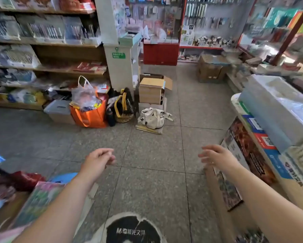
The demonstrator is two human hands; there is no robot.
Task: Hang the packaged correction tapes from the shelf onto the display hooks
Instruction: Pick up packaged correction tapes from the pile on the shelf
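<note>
Correction tapes cannot be told apart among the blurred packets on the far display hooks point(199, 16) or on the wooden shelves point(47, 69) at the left. Two bare hands hover over the speckled grey floor tiles point(152, 181): the left hand point(99, 158) loosely curled, the right hand point(215, 156) relaxed and spread, both holding nothing. By the white pillar point(119, 71) stand one orange bag point(89, 118), one black-and-yellow bag point(128, 104), one white cloth bag point(152, 118) and a stack of cardboard boxes point(151, 90).
</note>
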